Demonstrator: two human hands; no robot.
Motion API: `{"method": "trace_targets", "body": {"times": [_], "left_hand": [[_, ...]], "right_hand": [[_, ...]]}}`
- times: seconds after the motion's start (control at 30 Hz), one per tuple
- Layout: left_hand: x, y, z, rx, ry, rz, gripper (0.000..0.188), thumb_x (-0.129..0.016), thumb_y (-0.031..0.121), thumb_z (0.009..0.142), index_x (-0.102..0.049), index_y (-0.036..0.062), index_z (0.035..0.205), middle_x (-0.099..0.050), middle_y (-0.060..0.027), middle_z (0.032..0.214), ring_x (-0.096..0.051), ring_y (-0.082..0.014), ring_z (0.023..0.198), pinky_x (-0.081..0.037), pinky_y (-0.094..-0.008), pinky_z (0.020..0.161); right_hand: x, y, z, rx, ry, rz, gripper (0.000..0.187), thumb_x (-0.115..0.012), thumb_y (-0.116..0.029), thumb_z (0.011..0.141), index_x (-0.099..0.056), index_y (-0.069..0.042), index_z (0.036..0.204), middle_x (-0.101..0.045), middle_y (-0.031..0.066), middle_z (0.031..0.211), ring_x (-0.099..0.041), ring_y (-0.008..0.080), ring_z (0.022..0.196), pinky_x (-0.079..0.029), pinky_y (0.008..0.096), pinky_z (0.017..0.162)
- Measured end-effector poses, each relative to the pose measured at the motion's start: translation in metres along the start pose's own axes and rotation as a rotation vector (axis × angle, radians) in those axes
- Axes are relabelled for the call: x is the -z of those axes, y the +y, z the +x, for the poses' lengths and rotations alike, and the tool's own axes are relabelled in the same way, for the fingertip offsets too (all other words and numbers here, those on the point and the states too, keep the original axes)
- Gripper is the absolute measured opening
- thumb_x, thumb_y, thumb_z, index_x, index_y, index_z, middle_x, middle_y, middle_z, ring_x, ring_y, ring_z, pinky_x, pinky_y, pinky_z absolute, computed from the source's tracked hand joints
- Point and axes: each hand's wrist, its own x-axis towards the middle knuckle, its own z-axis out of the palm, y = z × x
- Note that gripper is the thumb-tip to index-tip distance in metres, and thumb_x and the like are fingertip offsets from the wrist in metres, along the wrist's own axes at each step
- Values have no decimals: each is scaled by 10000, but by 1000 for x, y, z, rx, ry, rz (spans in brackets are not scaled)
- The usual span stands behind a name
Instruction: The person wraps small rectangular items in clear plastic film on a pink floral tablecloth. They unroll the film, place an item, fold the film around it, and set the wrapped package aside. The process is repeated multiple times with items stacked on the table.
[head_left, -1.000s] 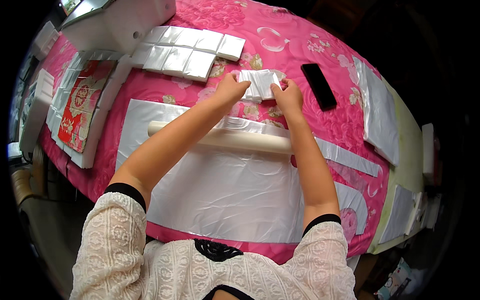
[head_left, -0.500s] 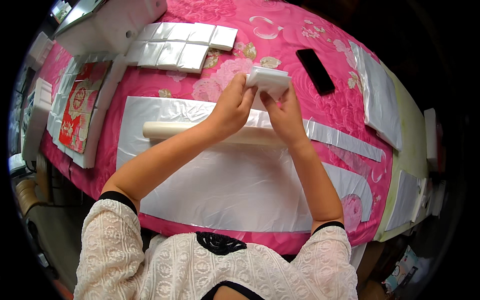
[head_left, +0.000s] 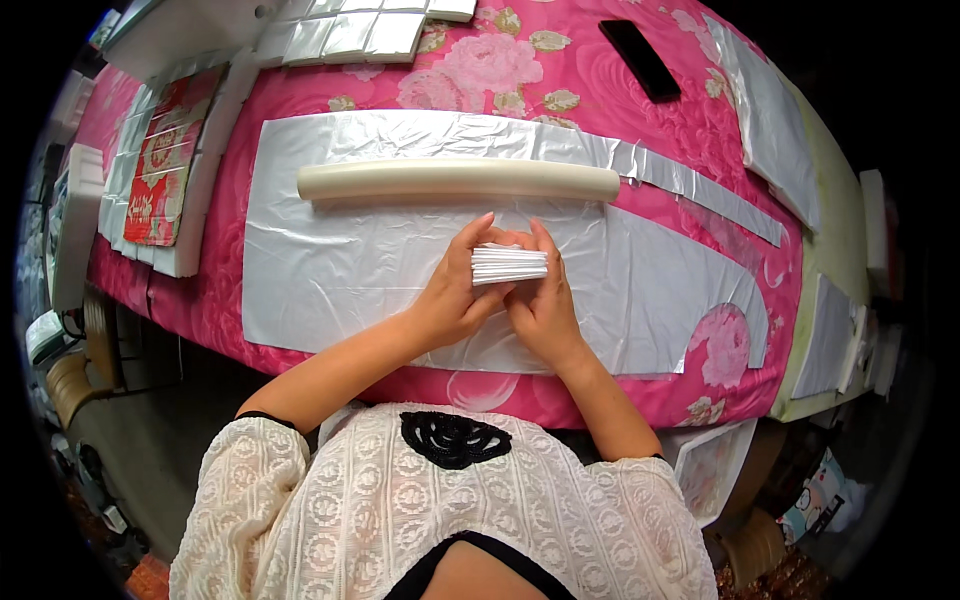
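Between my two hands is a small stack of folded white sheets [head_left: 509, 265], its layered edges facing me. My left hand [head_left: 455, 300] grips the stack's left side, and my right hand [head_left: 548, 310] closes on its right side. Both hands are over a large silvery-white plastic sheet [head_left: 350, 295] spread on the table. Just beyond them a long cream-coloured roller or tube [head_left: 450, 182] lies crosswise on that sheet.
Wrapped white packets [head_left: 345, 38] lie in rows at the far left, beside a white foam box [head_left: 180, 30]. A red printed packet [head_left: 168, 165] rests on more white bundles at left. A black phone [head_left: 640, 60] and folded plastic sheeting [head_left: 765, 130] lie far right on the pink floral tablecloth [head_left: 480, 75].
Both hands have come back toward me with the stack, from beyond the roller to its near side. The stack's layered edges now face me. My view has shifted.
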Motion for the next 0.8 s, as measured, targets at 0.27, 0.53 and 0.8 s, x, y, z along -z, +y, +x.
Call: {"method": "trace_targets", "body": {"times": [0.27,0.53,0.8], "left_hand": [[19,12,4,116,112,78,652,-617,34,789,-264,21,1337,-424,-183,1242,-472,-284,1117,-358,-386,966],[64,4,-19,86,195,209,651,-618,23,754,-293,18,1318,-368,-175,1316,-441,-312,1153,-347,-400,989],[76,3,-29,110,195,287,630,-647,58,749,-335,12,1295,-396,-206,1300,-414,-368,1177,-339,-406,995]], "right_hand": [[7,6,25,-151,-33,55,210,-618,-44,804,-590,-24,1011,-572,83,870,-530,185,778,-438,293,664],[-6,10,209,-386,-120,438,257,-594,-110,859,-576,65,1046,-634,77,966,-582,134,822,-449,265,772],[-41,47,295,-509,-119,-23,402,-725,-295,721,-580,12,937,-618,115,823,-605,243,807,-463,332,706]]}}
